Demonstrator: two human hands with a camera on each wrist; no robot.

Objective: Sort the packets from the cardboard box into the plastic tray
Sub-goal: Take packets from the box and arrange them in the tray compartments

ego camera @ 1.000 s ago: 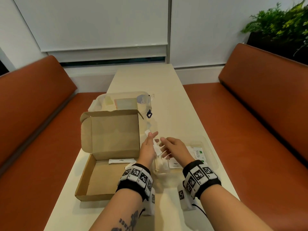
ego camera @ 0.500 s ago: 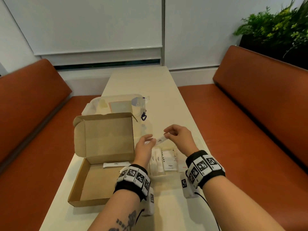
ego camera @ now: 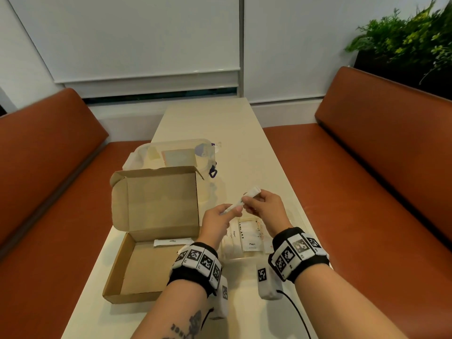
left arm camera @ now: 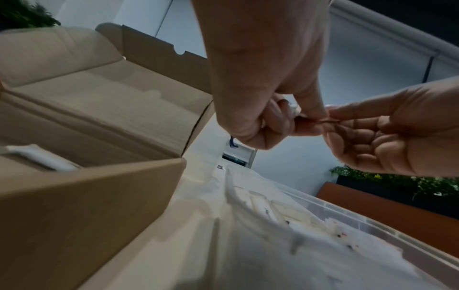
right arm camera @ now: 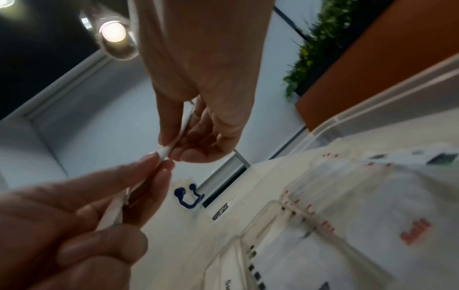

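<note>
Both hands pinch one white stick packet [ego camera: 241, 201] above the plastic tray [ego camera: 247, 218]: left hand [ego camera: 217, 222] at its lower end, right hand [ego camera: 265, 210] higher up. The open cardboard box [ego camera: 137, 272] sits left on the bench [ego camera: 227, 123], one packet [ego camera: 173, 241] inside; a clear lidded container [ego camera: 171, 155] stands behind it.

Head camera looks down from above; both wrist cameras sit close, upward-facing (sharing the tray [left arm camera: 372, 221]).

Packet [ego camera: 247, 198] now higher, between hands [ego camera: 241, 211].
</note>
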